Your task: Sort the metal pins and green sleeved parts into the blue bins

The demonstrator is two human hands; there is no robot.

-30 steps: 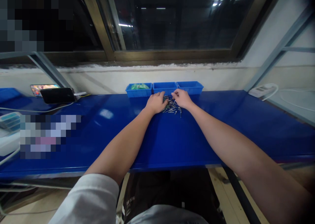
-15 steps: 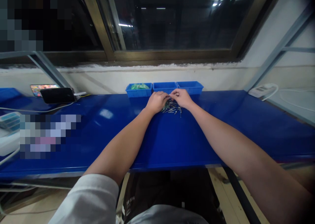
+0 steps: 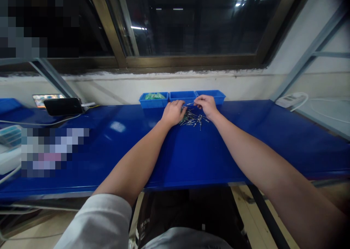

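A small pile of thin metal blind rivets [image 3: 191, 119] lies on the blue tabletop between my hands. My right hand [image 3: 206, 104] is to the right of the pile, with thumb and fingertips pinched on one rivet [image 3: 189, 104] that points left. At the left edge of the pile, my left hand [image 3: 173, 112] rests palm down with its thumb apart from the fingers. The fingertips partly cover the rivets there, and some thin stems show beside them.
Three blue bins [image 3: 182, 95] stand in a row against the wall, and the left one holds a green bag [image 3: 154, 96]. A phone [image 3: 62, 106] leans at the left with a cable. A white device [image 3: 290, 100] lies at the right by a metal frame.
My hands have moved apart. The right hand has shifted right with a rivet in its fingertips, and the left thumb has opened away from the fingers. More of the pile shows.
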